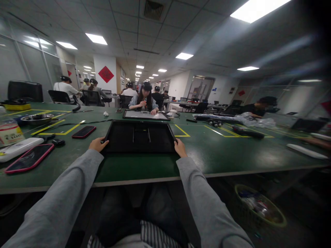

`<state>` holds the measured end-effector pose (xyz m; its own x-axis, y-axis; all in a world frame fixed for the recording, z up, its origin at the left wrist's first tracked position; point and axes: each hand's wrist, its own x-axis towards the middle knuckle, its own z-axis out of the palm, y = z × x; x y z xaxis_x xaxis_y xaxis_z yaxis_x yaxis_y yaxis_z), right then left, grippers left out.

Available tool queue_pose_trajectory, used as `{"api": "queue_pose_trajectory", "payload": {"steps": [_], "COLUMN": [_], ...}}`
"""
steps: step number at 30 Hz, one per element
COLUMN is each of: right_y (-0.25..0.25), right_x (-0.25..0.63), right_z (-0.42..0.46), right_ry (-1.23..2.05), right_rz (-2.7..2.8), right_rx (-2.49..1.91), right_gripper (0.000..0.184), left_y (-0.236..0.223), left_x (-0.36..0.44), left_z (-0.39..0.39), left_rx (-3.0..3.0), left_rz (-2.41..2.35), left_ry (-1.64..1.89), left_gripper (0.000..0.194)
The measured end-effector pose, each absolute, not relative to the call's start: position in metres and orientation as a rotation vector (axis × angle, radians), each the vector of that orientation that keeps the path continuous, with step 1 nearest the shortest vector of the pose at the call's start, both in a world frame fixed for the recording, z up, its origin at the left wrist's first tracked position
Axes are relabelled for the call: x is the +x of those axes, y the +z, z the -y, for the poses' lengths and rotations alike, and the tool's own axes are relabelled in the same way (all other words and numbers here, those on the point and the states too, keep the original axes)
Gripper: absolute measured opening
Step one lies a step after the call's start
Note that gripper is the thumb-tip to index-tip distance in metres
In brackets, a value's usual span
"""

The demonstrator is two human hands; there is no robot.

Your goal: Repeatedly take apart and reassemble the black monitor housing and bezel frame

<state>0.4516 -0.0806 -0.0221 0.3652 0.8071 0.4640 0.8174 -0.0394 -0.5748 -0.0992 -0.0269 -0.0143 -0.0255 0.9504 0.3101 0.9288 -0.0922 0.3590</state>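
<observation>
Between my hands is a wide, black rectangular panel (121,139) that looks like the back shell of a flat screen, with a framed recess at its centre. My left hand (97,144) is closed on its left edge. On the opposite side, my right hand (180,148) grips the right edge, thumb on top. The fingers beneath the panel are hidden on both sides. Its near edge is toward me, over the green table (139,168); whether it rests on the top or is slightly raised, I cannot tell.
Left of the panel lie a dark phone (84,132), a red-edged phone (29,158), a white device (22,148) and a metal bowl (37,119). Across the table a person (145,100) sits at another panel (146,114). A basket (260,206) stands below, right.
</observation>
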Motion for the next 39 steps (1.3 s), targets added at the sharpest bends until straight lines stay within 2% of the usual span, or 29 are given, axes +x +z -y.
{"api": "queue_pose_trajectory", "payload": {"steps": [12, 24, 32, 39], "right_y": [-0.017, -0.015, -0.018, -0.024], "right_x": [0.449, 0.461, 0.461, 0.467], "right_z": [0.081, 0.076, 0.076, 0.069], "right_ry": [-0.008, -0.026, -0.021, 0.015], "right_rz": [1.416, 1.322, 1.355, 1.353], "right_rx": [-1.849, -1.875, -1.873, -1.872], "right_gripper": [0.040, 0.042, 0.043, 0.046], "left_y": [-0.007, -0.010, -0.006, -0.007], "left_x": [-0.089, -0.054, -0.061, -0.061], "left_z": [0.038, 0.028, 0.034, 0.034], "left_rx": [2.119, 2.174, 2.036, 2.011], "left_rz": [-2.161, -2.158, -2.175, -2.141], "left_ry": [0.714, 0.848, 0.772, 0.861], "left_gripper": [0.059, 0.049, 0.056, 0.053]}}
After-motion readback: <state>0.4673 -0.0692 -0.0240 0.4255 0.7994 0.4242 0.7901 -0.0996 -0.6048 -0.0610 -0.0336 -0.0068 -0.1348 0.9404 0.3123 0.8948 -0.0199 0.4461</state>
